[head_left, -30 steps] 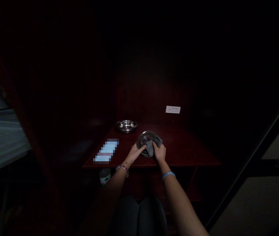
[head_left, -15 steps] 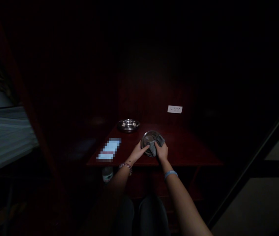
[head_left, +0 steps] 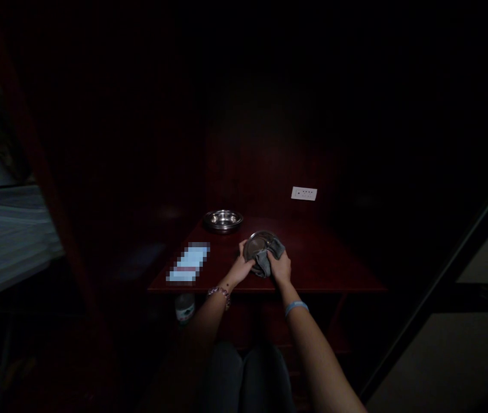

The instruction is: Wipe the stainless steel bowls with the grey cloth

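A round metal bowl (head_left: 256, 246), tilted with its inside towards me, is held above the dark red table (head_left: 325, 269). My left hand (head_left: 241, 266) grips its left rim, thumb in front and fingers round the outside. A grey cloth (head_left: 262, 264) is bunched in my right hand (head_left: 281, 267), pressed over the bowl's lower right rim. Part of the cloth hangs across the front of the bowl. Further back on the left stand shiny metal bowls (head_left: 223, 220), seemingly stacked; how many I cannot tell.
A blurred-out bright rectangle (head_left: 188, 264) lies at the table's left. Below the front edge is a bottle with a label (head_left: 184, 310). A white socket panel (head_left: 304, 194) is on the back wall. Pale stacked material (head_left: 7, 235) is at far left.
My left fingers now show more around the bowl's left rim. The cloth and right hand have shifted slightly along the rim. The whole view has moved a little.
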Demonstrator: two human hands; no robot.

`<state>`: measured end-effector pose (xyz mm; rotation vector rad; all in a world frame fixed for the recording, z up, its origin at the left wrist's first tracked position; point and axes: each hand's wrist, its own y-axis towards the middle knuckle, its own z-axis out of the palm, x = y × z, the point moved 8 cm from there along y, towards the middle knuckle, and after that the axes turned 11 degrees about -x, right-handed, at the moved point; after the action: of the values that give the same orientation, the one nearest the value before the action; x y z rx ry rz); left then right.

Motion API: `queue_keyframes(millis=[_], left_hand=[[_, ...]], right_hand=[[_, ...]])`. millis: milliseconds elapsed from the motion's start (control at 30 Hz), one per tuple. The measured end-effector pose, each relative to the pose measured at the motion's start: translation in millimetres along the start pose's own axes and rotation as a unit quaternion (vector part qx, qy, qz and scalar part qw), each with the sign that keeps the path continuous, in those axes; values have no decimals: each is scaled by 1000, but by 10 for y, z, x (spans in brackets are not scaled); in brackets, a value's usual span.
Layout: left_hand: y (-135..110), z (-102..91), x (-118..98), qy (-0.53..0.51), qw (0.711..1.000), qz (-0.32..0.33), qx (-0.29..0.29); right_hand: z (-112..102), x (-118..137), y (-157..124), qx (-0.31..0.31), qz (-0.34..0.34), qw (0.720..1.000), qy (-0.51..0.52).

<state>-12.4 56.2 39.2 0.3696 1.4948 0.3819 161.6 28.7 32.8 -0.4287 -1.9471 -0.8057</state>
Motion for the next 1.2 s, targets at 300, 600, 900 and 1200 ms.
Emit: queue_keyframes(millis=[300, 600, 900, 1200], left_hand=[[21, -80, -31, -11, 1000, -14, -20], [45, -169, -93, -10, 997, -21, -80], [74, -164, 30, -11, 997, -26, -78], [63, -186, 45, 14, 995, -46, -85]], right_hand=[[4, 26, -5, 7, -1, 1000, -15], [2, 53, 15, 4, -20, 1000, 5], [27, 32, 23, 12, -22, 1000, 15], [-2, 24, -3, 11, 0, 1000, -26]])
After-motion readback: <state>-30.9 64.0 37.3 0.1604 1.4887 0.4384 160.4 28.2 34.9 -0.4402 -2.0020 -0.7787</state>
